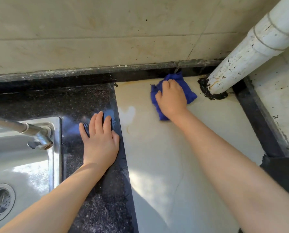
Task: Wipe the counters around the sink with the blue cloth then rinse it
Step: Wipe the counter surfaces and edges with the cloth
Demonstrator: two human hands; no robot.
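right hand (171,98) curled, gripping blue cloth (190,94) on counter (165,148) | left hand (100,140) flat, spread beside sink (22,165)

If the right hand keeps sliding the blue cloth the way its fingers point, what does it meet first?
The right hand on the crumpled blue cloth points toward the back wall. First contact is probably the dark stone ledge under the beige wall tiles; the white spotted pipe stands off to its right.

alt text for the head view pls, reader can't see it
The right hand presses a blue cloth onto the pale counter near a white pipe. The left hand rests flat on the dark counter beside the steel sink.
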